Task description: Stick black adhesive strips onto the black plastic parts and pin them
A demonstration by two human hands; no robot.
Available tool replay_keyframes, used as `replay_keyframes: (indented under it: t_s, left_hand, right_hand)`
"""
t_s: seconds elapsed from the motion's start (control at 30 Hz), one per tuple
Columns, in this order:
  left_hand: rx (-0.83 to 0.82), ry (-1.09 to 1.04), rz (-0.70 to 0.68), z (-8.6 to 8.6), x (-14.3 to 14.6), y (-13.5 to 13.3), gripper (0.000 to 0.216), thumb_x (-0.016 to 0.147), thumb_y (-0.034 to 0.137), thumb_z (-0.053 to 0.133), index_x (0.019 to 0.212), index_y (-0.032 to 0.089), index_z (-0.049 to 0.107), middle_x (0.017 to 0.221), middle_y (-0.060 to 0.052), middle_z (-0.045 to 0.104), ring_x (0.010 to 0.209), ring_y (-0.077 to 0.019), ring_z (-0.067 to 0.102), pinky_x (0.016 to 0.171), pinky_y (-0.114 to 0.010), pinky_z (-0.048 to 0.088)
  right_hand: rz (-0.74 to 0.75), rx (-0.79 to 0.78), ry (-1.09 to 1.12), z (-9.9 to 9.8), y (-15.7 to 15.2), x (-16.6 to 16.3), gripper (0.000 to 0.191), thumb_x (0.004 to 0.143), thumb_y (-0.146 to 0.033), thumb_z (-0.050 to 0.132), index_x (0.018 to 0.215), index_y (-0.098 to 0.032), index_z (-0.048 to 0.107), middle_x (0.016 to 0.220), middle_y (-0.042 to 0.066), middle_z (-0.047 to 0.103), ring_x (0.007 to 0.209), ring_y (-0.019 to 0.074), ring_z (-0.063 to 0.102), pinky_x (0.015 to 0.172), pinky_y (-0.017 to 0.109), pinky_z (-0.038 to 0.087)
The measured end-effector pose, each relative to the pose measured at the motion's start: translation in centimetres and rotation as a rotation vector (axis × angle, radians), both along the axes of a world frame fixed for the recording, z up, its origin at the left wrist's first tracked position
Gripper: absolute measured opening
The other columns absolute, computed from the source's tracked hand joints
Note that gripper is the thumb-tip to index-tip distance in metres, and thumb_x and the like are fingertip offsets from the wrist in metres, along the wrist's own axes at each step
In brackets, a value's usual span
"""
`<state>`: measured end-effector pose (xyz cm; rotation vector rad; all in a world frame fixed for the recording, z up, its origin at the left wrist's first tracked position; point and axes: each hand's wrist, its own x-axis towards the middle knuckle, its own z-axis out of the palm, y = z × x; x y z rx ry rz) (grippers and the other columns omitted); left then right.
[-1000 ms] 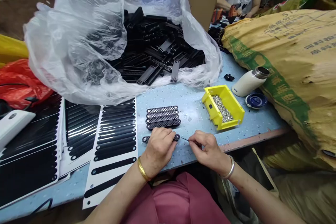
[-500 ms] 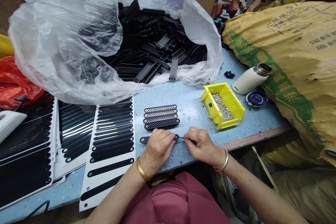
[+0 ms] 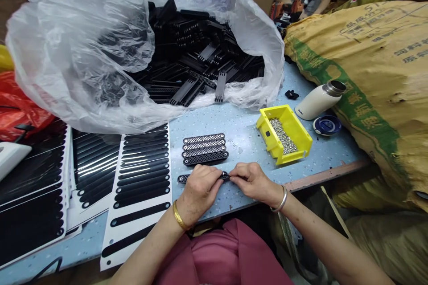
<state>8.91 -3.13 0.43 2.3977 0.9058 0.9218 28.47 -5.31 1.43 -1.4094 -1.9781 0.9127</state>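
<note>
My left hand [image 3: 199, 188] lies curled over a black perforated plastic strip [image 3: 183, 178] on the blue table [image 3: 240, 124], pressing it down. My right hand [image 3: 253, 181] is pinched on a thin dark tool, its tip at the strip's right end, and the fingers of both hands almost touch there. Just beyond lies a neat row of several like strips [image 3: 204, 148]. A yellow bin [image 3: 284, 133] of small silvery screws stands to the right.
A big clear plastic bag [image 3: 100, 49] of black plastic parts fills the back of the table. White sheets with black stickers [image 3: 143, 173] lie at left. A white flask [image 3: 319, 100], a blue lid [image 3: 327, 124] and a yellow sack [image 3: 374, 80] are right. Another person works far back.
My right hand has moved left with the thin tool until it meets the strip's right end. My left hand has stayed on the strip.
</note>
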Motion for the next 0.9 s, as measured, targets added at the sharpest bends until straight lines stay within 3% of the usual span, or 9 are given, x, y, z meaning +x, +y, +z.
replay_keyframes:
  t_s: [0.23,0.57,0.77,0.9]
  left_hand:
    - [-0.096,-0.031,0.031,0.3,0.0,-0.1,0.011,0.085,0.018,0.059,0.095,0.017,0.064,0.084,-0.006,0.071,0.077,-0.0191,0.064,0.073,-0.034,0.048]
    - [-0.153,0.006,0.062,1.0,0.4,0.1,0.014,0.086,0.013,0.053,0.082,0.019,0.065,0.076,-0.004,0.069,0.072,-0.0169,0.063,0.069,-0.032,0.047]
    - [-0.141,-0.055,0.062,1.1,0.4,0.1,0.014,0.084,0.01,0.056,0.084,0.02,0.066,0.086,-0.004,0.073,0.083,-0.0188,0.067,0.076,-0.035,0.049]
    - [-0.116,-0.076,0.075,1.4,0.4,0.1,0.015,0.084,0.011,0.055,0.087,0.02,0.067,0.091,-0.005,0.074,0.087,-0.0194,0.068,0.077,-0.036,0.049]
  right_hand:
    - [-0.039,0.015,0.04,-0.3,-0.6,-0.1,0.016,0.079,-0.009,0.06,0.079,-0.017,0.073,0.066,0.001,0.066,0.062,0.0116,0.06,0.061,0.021,0.045]
    - [-0.032,0.027,0.039,-0.4,-0.8,0.3,0.016,0.079,-0.01,0.06,0.077,-0.018,0.073,0.065,0.001,0.066,0.06,0.0122,0.061,0.059,0.022,0.045]
    - [-0.258,0.134,-0.224,-1.7,-0.8,2.4,0.008,0.077,-0.014,0.063,0.076,-0.017,0.07,0.069,0.004,0.068,0.063,0.0162,0.062,0.061,0.026,0.045]
    - [-0.275,0.216,-0.436,-2.0,-0.6,3.0,0.01,0.079,-0.015,0.062,0.073,-0.016,0.07,0.07,0.006,0.063,0.064,0.0168,0.059,0.061,0.026,0.042]
